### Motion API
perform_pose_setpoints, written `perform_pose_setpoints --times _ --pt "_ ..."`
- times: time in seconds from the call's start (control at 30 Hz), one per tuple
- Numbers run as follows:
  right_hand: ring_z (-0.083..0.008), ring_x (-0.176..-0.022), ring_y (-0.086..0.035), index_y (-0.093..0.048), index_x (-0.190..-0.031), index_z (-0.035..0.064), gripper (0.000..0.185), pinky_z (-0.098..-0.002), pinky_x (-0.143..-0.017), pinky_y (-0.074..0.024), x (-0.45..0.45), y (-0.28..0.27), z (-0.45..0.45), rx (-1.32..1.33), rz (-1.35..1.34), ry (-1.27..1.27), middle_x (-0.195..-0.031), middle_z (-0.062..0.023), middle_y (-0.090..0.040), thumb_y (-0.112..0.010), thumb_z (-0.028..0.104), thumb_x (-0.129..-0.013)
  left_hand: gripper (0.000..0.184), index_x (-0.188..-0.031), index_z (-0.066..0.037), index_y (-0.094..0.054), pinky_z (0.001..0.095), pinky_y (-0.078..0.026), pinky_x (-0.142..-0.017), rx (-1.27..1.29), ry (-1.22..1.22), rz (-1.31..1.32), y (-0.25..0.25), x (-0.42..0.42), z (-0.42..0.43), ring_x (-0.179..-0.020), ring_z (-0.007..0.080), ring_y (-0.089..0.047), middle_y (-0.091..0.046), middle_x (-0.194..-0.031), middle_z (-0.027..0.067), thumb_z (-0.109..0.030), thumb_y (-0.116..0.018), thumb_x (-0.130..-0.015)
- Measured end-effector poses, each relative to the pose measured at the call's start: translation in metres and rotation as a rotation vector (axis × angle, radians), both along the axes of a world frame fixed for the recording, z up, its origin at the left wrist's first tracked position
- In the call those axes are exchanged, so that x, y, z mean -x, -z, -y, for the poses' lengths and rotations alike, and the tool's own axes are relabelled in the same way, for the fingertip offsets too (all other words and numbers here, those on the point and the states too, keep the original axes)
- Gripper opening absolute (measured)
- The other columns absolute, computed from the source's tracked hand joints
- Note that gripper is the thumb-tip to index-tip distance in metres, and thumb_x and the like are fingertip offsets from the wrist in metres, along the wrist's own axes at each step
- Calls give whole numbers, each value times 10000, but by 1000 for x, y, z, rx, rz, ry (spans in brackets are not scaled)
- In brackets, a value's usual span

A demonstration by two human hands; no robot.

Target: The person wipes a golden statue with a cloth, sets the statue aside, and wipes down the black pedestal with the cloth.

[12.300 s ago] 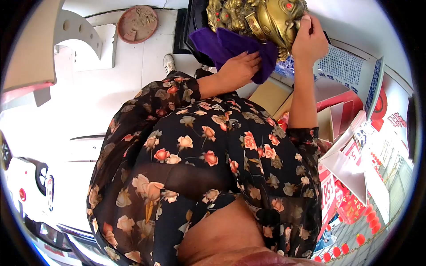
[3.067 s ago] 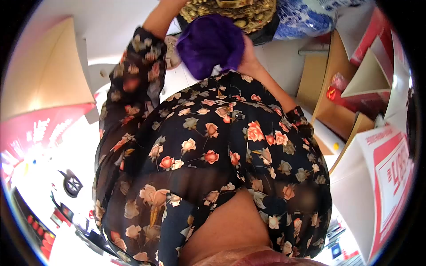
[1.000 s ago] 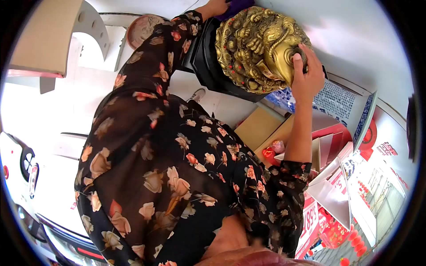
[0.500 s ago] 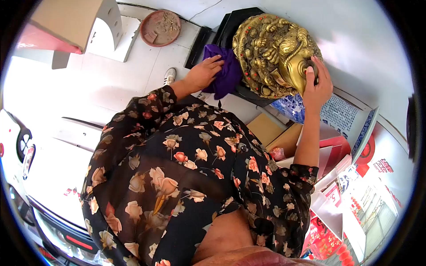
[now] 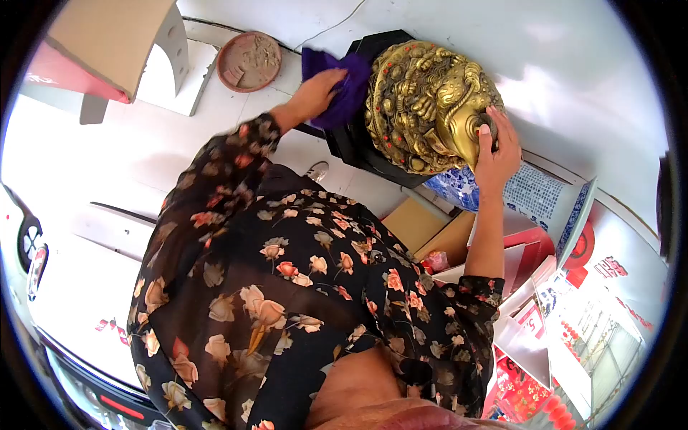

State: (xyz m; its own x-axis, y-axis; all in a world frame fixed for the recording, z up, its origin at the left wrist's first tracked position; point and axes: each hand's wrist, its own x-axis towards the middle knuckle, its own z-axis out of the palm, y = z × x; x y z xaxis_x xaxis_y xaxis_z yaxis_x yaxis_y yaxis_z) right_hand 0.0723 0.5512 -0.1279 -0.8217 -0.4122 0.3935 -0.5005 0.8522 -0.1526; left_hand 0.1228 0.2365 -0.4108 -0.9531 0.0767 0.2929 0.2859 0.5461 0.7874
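A purple cloth [image 5: 352,89] hangs bunched in my left hand [image 5: 317,95], whose fingers press into its folds. The cloth lies against the left side of a black base [image 5: 351,152]. On that base sits a large golden statue [image 5: 408,100], apparently a toad, carved in relief and dotted with small red beads. My right hand [image 5: 502,152] grips the statue's smooth head end at the right, thumb and fingers on either side of a dark round part. The palm side of both hands is hidden.
Left of the base, a terracotta saucer [image 5: 249,61] stands on the tiled floor near a cardboard box [image 5: 107,43]. Below the statue are a blue-and-white porcelain piece [image 5: 534,193] and an open carton [image 5: 416,222]. Red and white boxes [image 5: 523,322] crowd the right side.
My left hand has moved left and away from the statue with the purple cloth, uncovering more of the black base. My right hand stays on the statue's head. The view has shifted slightly.
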Motion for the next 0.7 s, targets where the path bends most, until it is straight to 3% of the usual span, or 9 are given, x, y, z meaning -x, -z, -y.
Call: perform_pose_setpoints --times 0.03,0.13,0.17,0.23,0.37,0.43,0.53,0.67,0.7 --pt "-274 -1189 -599 -711 -1144 145 301 -389 -1017 -417 1 0 1 -21 0 -9 -1204 -38 -686 -640 277 -883 448 -1327 -2 -517 424 -418 -1063 -19 33 20 -3 -16 10 -1231 383 -531 -577 -1281 246 -120 -605 -903" --pt "-267 -1203 -589 -708 -1150 147 302 -395 -1025 -401 5 -1 -1 -11 19 -52 -1207 -30 -684 -635 272 -884 425 -1301 18 -531 430 -455 -995 -121 -16 608 -18 -17 40 -1135 405 -592 -632 -1157 275 -226 -571 -956" --pt "-268 -1204 -588 -708 -1151 146 304 -396 -1025 -401 1 -1 -21 -7 20 -61 -1206 -31 -685 -633 271 -884 448 -1286 11 -546 437 -480 -921 -176 -105 493 -3 -10 30 -1035 417 -633 -656 -1065 290 -322 -535 -985" --pt "-269 -1205 -587 -706 -1154 144 307 -399 -1027 -401 0 -3 -16 -17 16 -62 -1203 -32 -686 -630 271 -885 451 -1307 -28 -551 413 -476 -924 -285 -196 380 -40 24 30 -1054 404 -629 -653 -1131 269 -343 -528 -985" --pt "-271 -1213 -581 -707 -1153 142 304 -401 -1030 -400 -2 -6 -9 0 43 -76 -1215 -30 -682 -625 260 -884 447 -1356 -37 -521 402 -436 -1013 -451 -32 411 -78 111 5 -1163 395 -569 -586 -1324 192 -329 -443 -1027" --pt "-272 -1215 -580 -706 -1154 140 305 -400 -1034 -398 -1 -7 -6 19 51 -79 -1221 -30 -680 -625 254 -883 496 -1374 -59 -519 459 -361 -1103 87 133 123 -29 173 -7 -1272 415 -486 -493 -1421 218 -397 -368 -1044" --pt "-270 -1222 -576 -705 -1156 138 309 -400 -1046 -388 -4 -7 -3 17 58 -72 -1227 -26 -678 -624 246 -878 549 -1399 -77 -503 484 -317 -1149 25 229 440 -47 200 -20 -1341 403 -414 -429 -1474 211 -444 -288 -1052" --pt "-292 -1196 -593 -701 -1160 112 316 -405 -1044 -407 -4 -9 1 59 80 -57 -1203 -63 -686 -623 219 -873 569 -1429 -93 -468 488 -355 -1138 90 221 462 -47 225 -33 -1344 401 -406 -463 -1447 188 -472 -271 -1052" --pt "-299 -1188 -597 -701 -1159 105 315 -407 -1041 -414 -2 -9 1 74 83 -67 -1196 -75 -688 -622 210 -872 569 -1426 -91 -469 494 -357 -1132 97 235 378 6 251 -36 -1335 404 -414 -470 -1441 185 -473 -274 -1052"
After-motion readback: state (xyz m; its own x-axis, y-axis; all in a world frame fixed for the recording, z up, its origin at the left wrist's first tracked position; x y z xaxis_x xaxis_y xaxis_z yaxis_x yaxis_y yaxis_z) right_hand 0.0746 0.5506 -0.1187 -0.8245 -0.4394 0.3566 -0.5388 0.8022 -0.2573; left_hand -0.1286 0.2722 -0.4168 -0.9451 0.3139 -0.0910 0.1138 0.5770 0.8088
